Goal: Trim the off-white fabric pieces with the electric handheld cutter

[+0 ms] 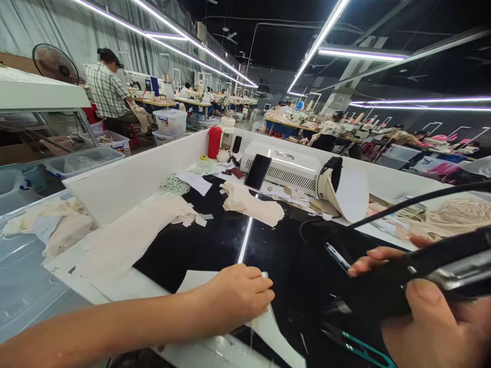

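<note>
My left hand (pixel 238 296) rests with curled fingers on a pale piece of fabric or paper (pixel 268 327) at the near edge of a glossy black work surface (pixel 199 245). My right hand (pixel 425 317) is wrapped round a black corded hand tool (pixel 441 266) held close to the camera; its cable (pixel 414 202) runs up to the right. A small pair of teal-handled snips (pixel 356 347) lies on the black surface just under the right hand.
Beige cut fabric pieces (pixel 251 202) lie stacked mid-table, with more (pixel 126 235) at left. A white machine (pixel 284 168), a black phone (pixel 258 171), a red bottle (pixel 214 141) and cord coils (pixel 172 185) sit farther back. White partition walls (pixel 130 176) enclose the bench. Other people work at distant tables.
</note>
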Tool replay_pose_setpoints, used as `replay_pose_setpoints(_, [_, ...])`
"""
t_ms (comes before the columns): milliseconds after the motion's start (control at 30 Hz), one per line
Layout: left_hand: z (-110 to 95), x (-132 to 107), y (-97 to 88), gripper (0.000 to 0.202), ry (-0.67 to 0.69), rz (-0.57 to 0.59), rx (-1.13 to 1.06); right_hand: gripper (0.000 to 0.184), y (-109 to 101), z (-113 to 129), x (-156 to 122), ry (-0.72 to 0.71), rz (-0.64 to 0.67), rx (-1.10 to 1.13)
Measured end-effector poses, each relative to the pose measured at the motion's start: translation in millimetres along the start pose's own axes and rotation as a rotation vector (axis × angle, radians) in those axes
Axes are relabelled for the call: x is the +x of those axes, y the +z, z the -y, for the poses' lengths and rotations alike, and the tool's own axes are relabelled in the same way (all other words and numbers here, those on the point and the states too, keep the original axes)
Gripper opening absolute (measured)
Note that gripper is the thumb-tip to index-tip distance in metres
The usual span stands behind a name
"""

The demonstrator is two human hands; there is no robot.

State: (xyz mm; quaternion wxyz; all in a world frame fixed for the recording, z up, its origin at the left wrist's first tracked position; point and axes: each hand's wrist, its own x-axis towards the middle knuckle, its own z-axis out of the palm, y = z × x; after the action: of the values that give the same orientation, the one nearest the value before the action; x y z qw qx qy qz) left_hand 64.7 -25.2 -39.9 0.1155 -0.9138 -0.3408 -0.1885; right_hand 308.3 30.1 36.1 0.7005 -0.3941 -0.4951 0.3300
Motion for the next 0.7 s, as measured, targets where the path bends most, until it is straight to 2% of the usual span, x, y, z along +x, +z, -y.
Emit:
replay_pose_setpoints(67, [-2,0,1.9,0.008,-0.013,-0.008,0.031,0.051,17,0,0,0.015,0.028,0.032])
replay_pose_setpoints(233, [-10,-4,11.0,0.013,-0.042,-0.066,0.095,0.057,50,-12,-5,-0.052,0.168,0.135])
replay_pose_setpoints(367, [-15,-7,16.4,0.016,-0.030,-0.103,0.114,0.054,71,-24,-5,-0.064,0.192,0.244])
replay_pose_setpoints(500, [-16,-6,12.0,0.017,-0.028,-0.110,0.105,0.052,84,-29,-3,-0.062,0.206,0.274])
replay_pose_setpoints(700, [-17,-4,7.6,0.023,-0.053,-0.104,0.067,0.052,87,-26,-3,0.007,0.203,0.290])
